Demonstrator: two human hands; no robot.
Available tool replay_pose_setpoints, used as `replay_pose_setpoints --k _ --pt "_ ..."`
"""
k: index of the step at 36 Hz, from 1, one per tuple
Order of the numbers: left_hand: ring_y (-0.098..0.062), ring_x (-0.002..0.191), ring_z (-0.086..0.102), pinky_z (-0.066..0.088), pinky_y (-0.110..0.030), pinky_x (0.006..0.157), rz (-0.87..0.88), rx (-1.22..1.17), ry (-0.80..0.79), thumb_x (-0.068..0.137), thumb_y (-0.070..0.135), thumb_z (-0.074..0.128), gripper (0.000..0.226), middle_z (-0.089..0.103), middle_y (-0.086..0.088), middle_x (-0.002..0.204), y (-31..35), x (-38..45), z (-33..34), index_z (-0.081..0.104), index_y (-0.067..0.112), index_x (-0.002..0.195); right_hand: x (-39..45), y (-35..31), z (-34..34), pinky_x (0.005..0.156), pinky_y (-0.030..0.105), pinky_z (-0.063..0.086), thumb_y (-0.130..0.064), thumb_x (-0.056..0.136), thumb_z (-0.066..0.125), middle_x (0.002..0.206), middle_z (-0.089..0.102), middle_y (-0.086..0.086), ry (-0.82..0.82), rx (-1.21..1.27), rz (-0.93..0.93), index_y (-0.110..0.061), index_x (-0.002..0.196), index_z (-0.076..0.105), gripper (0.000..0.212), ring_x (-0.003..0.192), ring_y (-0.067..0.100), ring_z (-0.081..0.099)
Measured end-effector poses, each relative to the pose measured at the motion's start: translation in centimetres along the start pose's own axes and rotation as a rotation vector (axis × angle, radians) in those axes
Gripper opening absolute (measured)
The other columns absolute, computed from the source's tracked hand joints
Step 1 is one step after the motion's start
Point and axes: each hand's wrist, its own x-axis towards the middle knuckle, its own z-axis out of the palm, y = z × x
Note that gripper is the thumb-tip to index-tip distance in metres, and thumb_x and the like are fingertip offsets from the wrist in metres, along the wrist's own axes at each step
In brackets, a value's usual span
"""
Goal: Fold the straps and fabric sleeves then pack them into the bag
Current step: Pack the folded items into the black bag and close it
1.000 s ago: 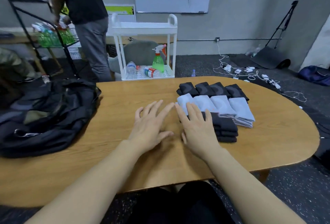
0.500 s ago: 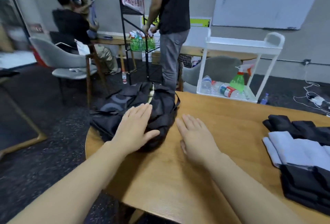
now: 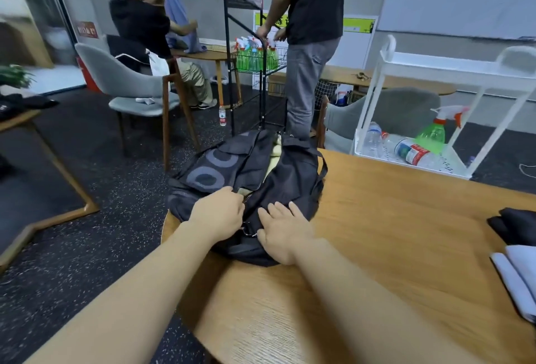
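The left hand [image 3: 218,215] has its fingers curled over the near edge of the black bag [image 3: 278,178] by its opening, its grip grasping the fabric there. The right hand [image 3: 285,233] lies on the bag just beside it, fingers spread and fairly straight, its grip released and pressing on the cloth. The bag sits at the left end of the wooden surface [image 3: 391,247], partly unzipped, with pale lining showing. Folded dark sleeves [image 3: 516,226] and light folded pieces [image 3: 519,273] lie well apart at the right edge. Half a second ago the left hand rested flat on the bag and the right was on the bare surface; both are now on the bag.
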Motion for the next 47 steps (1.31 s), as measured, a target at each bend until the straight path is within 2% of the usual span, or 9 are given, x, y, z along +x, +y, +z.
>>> replay_pose_setpoints --k 5,11,23,28,33,38,41,44,47 --pt "-0.023 0.100 0.058 0.045 -0.033 0.081 0.005 -0.105 0.106 0.101 0.023 0.039 0.026 0.058 -0.001 0.114 0.4 -1.0 2.5 0.061 0.012 0.110 -1.2 0.8 1.4 0.121 0.039 -0.003 -0.034 0.104 0.023 0.163 0.004 0.008 -0.022 0.081 0.029 -0.015 0.154 0.014 0.054 0.150 0.019 0.005" --pt "-0.026 0.105 0.061 0.049 -0.038 0.087 0.067 -0.250 0.209 0.102 0.020 0.041 0.030 0.056 -0.002 0.130 3.9 -3.6 3.6 0.061 0.009 0.121 -4.3 2.9 2.5 0.121 0.037 -0.002 -0.033 0.104 0.023 0.164 0.002 0.005 -0.011 0.103 0.047 -0.019 0.156 0.011 0.055 0.150 0.017 0.002" --pt "-0.022 0.116 0.058 0.048 -0.035 0.094 0.168 -0.289 0.191 0.104 0.024 0.035 0.039 0.039 0.002 0.151 14.4 -8.3 5.4 0.048 0.016 0.139 -14.7 9.4 4.2 0.119 0.030 -0.008 -0.032 0.105 0.027 0.164 -0.001 -0.003 -0.020 0.165 0.159 -0.026 0.156 0.011 0.054 0.149 0.009 -0.001" --pt "-0.022 0.118 0.056 0.047 -0.035 0.094 0.215 -0.269 0.144 0.103 0.023 0.035 0.043 0.033 0.003 0.154 18.5 -10.4 5.8 0.039 0.016 0.145 -18.5 11.9 4.3 0.121 0.032 -0.006 -0.028 0.102 0.034 0.164 0.004 -0.003 -0.030 0.188 0.213 -0.028 0.155 0.017 0.056 0.149 0.009 0.002" --pt "-0.021 0.126 0.049 0.044 -0.037 0.097 0.279 -0.226 0.052 0.106 0.034 0.028 0.047 0.033 0.004 0.153 20.9 -11.6 4.7 0.029 0.022 0.151 -21.0 13.1 3.8 0.121 0.031 -0.006 -0.026 0.100 0.036 0.163 0.008 -0.003 -0.054 0.227 0.256 -0.027 0.155 0.021 0.057 0.149 0.007 0.003" --pt "-0.023 0.126 0.048 0.041 -0.042 0.099 0.331 -0.316 0.031 0.105 0.042 0.022 0.051 0.047 0.001 0.144 20.8 -9.3 1.6 0.021 0.026 0.154 -21.5 13.7 2.0 0.120 0.031 0.004 -0.023 0.096 0.043 0.153 0.039 0.000 0.081 0.301 0.266 -0.021 0.148 0.038 0.053 0.144 0.012 0.026" --pt "-0.030 0.122 0.050 0.045 -0.043 0.092 0.313 -0.213 0.060 0.105 0.038 0.026 0.046 0.055 -0.006 0.134 20.3 -6.1 0.4 0.035 0.020 0.146 -20.6 14.1 0.9 0.116 0.032 0.015 -0.022 0.094 0.044 0.138 0.055 0.003 0.223 0.255 0.281 -0.018 0.140 0.049 0.046 0.135 0.019 0.040" --pt "-0.030 0.111 0.051 0.038 -0.035 0.073 0.263 0.094 0.147 0.103 0.042 0.032 0.034 0.060 -0.008 0.111 20.5 -3.2 -0.3 0.054 0.016 0.106 -19.0 14.4 0.2 0.110 0.034 0.022 -0.022 0.094 0.043 0.126 0.062 0.007 0.286 0.168 0.281 -0.012 0.126 0.057 0.036 0.133 0.025 0.042" --pt "-0.027 0.113 0.046 0.035 -0.037 0.079 0.274 0.320 0.183 0.099 0.053 0.036 0.046 0.057 -0.006 0.115 21.7 -1.2 -0.4 0.061 0.017 0.111 -16.7 14.8 0.2 0.115 0.035 0.016 -0.028 0.097 0.039 0.132 0.054 0.003 0.263 0.056 0.241 -0.013 0.135 0.049 0.042 0.134 0.023 0.037"
